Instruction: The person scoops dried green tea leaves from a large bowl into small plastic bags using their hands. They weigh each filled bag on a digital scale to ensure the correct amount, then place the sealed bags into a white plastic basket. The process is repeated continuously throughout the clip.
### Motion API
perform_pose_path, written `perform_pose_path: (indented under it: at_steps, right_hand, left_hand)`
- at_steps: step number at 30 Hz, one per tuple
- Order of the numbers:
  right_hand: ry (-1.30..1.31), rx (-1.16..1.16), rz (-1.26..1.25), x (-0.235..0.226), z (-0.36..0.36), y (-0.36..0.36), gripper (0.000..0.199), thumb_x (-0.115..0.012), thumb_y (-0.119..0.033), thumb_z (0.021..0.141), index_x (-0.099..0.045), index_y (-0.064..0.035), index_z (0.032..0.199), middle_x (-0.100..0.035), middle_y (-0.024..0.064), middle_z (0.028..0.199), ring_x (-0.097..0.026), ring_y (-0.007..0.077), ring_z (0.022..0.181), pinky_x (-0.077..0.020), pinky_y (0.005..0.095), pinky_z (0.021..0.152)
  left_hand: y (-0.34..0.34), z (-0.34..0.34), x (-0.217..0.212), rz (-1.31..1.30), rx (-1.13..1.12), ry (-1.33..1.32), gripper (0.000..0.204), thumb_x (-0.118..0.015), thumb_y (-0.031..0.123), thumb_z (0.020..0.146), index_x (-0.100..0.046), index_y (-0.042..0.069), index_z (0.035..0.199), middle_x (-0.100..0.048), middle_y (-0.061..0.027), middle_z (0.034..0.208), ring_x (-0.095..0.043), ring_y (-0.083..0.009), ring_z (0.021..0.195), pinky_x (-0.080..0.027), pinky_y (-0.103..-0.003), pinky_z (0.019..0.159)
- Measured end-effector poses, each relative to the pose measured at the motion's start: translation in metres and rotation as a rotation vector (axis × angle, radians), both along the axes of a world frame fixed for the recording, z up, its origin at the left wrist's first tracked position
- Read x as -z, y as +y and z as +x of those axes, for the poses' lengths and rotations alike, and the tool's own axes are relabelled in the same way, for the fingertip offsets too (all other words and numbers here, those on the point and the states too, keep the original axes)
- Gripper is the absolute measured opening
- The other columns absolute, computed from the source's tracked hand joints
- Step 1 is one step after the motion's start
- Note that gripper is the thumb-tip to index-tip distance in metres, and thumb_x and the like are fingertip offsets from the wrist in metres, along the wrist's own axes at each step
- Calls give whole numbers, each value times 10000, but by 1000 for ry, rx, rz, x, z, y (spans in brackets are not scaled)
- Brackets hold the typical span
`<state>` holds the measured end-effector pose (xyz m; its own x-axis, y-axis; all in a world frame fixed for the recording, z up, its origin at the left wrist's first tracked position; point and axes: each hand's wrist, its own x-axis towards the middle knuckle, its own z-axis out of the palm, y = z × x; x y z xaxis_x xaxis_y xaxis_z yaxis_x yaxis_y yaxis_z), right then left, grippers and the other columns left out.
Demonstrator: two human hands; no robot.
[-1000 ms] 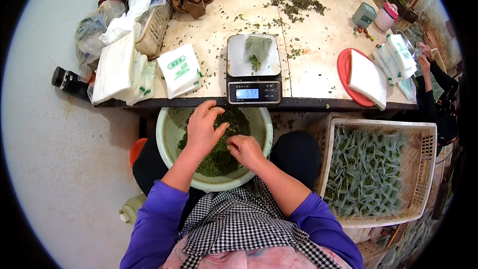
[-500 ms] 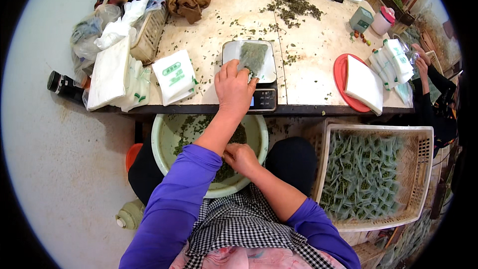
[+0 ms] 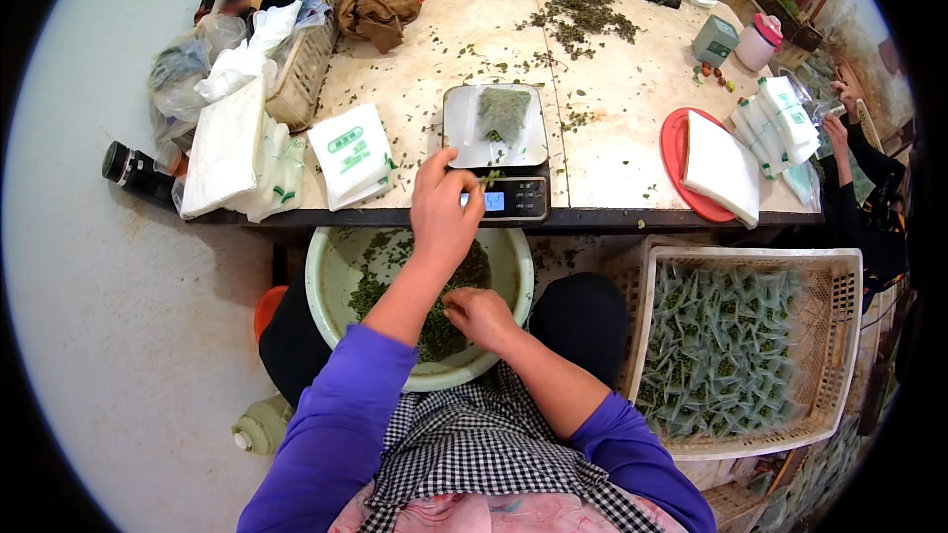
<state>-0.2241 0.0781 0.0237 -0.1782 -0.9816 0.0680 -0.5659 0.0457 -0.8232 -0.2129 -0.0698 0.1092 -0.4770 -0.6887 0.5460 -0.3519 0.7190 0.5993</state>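
Note:
A small clear bag of dried green leaves (image 3: 503,115) lies on the steel pan of a digital kitchen scale (image 3: 528,199), whose display is lit. Just in front of the pan, my left hand (image 3: 446,217) pinches a few dried leaves (image 3: 491,178) between thumb and fingers, over the scale's near edge. Below the table edge, my right hand (image 3: 481,318) is inside a pale green basin (image 3: 318,281) holding loose dried leaves (image 3: 441,336). Its fingers are curled together at the leaves, and what they hold is hidden.
Stacked white bags (image 3: 353,156) lie left of the scale; more sit on a red plate (image 3: 676,143) at right. A plastic crate (image 3: 829,375) of filled bags stands by my right knee. Loose leaves (image 3: 583,15) are heaped at the back. A co-worker's hands (image 3: 839,118) are at far right.
My left hand has drawn back from the bag on the scale toward me, with some leaves in its fingertips. The bag stays on the pan. My right hand has hardly moved.

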Motion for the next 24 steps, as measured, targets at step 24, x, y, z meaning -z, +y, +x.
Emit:
perform_pose_path:
  at_steps: [24]
  right_hand:
    - [137,-202,258,2,8,-3,274,-664,-207,842,-667,-59,1073,-692,137,1006,-663,308,923,-520,450,794]
  left_hand:
    - [-27,-25,7,-269,68,-81,193,-781,112,709,-691,58,871,-571,-144,1211,-508,-374,1182,-419,-456,973]
